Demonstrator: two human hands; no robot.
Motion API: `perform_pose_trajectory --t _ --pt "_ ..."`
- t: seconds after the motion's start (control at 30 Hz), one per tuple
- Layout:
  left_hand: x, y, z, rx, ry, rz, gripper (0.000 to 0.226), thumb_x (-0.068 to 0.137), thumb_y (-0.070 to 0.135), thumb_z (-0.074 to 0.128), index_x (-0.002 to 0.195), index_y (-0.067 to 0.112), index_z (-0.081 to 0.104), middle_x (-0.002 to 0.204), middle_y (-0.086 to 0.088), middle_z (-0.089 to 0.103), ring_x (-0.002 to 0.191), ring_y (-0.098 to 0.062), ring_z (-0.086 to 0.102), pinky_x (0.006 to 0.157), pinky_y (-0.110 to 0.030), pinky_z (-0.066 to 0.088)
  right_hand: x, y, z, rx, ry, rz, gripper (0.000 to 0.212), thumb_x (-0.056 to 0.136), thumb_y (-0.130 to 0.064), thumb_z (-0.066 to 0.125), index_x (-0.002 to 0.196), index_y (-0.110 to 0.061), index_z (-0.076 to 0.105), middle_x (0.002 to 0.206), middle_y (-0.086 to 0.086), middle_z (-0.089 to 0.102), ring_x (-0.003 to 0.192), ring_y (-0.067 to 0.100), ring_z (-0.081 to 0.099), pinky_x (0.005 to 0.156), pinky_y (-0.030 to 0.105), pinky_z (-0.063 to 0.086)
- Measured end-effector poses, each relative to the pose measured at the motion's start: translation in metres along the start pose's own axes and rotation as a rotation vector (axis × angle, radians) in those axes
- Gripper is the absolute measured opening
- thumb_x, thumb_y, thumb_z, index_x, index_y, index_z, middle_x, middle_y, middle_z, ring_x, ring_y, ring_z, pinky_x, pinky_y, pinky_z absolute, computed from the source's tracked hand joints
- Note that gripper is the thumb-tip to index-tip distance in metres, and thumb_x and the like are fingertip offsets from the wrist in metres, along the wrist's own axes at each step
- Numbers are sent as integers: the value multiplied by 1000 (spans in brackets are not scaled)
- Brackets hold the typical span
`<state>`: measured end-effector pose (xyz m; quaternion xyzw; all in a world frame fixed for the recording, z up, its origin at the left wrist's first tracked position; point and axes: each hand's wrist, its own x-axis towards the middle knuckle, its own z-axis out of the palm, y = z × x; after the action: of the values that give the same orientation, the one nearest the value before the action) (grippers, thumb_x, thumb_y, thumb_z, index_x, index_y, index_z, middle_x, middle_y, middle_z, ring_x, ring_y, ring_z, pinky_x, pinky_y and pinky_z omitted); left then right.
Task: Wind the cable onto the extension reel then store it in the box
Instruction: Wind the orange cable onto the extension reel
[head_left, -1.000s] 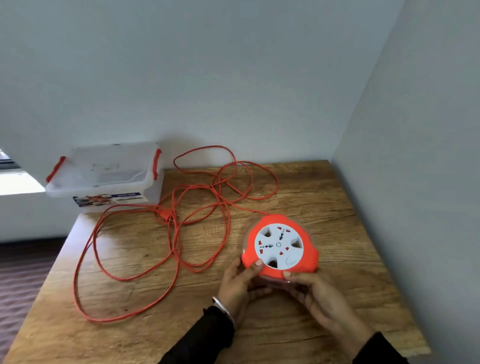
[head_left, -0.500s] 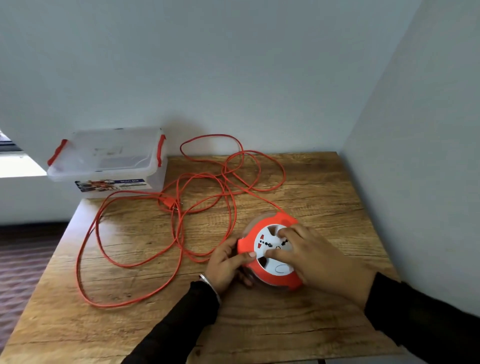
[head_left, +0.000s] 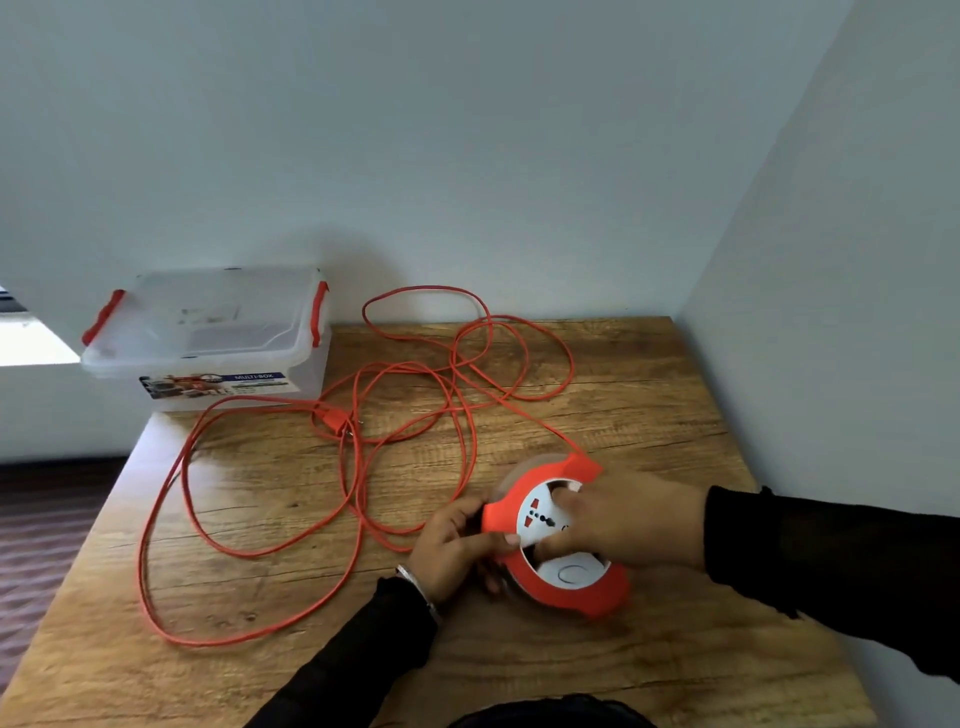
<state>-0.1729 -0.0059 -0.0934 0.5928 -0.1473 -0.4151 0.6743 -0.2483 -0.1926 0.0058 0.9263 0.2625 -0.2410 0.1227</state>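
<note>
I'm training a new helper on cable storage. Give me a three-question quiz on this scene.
1. True or false: the box has its lid on.
2. Which hand lies across the white face of the reel: A left, B right?
3. Fill in: most of the cable lies loose on the ____.

Key: 1 true; 2 B; 3 table. The left hand holds the reel's rim.

box back left, cable sprawled between, reel front right.
</note>
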Motion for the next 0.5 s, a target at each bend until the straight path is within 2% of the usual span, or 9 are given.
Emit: perform_pose_trajectory --t 0.07,0.17,0.23,0.33,0.5 --pt "0 1 0 -14 15 -15 24 64 15 79 87 16 71 69 -11 68 49 -29 58 40 -28 51 5 0 0 -43 25 10 52 94 -16 47 137 -41 33 104 15 56 81 34 58 56 36 42" --pt "-2 1 1 -71 28 -51 34 68 11 77 100 12 68 78 -12 71 55 -31 62 43 -31 55 9 2 4 -49 65 118 57 91 -24 50 140 -40 27 91 10 64 79 31 61 53 34 39" --pt "-4 3 4 -113 54 -60 41 70 6 77 108 10 64 83 -12 72 57 -29 64 46 -34 57 11 0 11 -10 151 225 60 88 -33 50 141 -40 23 94 8 67 80 30 63 53 31 32" --pt "-12 0 14 -191 150 -44 41 75 -5 71 109 12 56 84 -4 73 59 -28 66 48 -38 59 13 -6 20 60 291 381 61 85 -44 48 140 -40 23 97 7 68 82 28 65 57 32 32" --pt "-26 -12 36 -221 301 -71 43 71 -7 75 102 10 49 95 -6 69 74 -25 70 52 -38 58 19 -24 31 199 483 527 62 79 -39 48 134 -42 21 94 4 66 80 26 64 57 31 31"
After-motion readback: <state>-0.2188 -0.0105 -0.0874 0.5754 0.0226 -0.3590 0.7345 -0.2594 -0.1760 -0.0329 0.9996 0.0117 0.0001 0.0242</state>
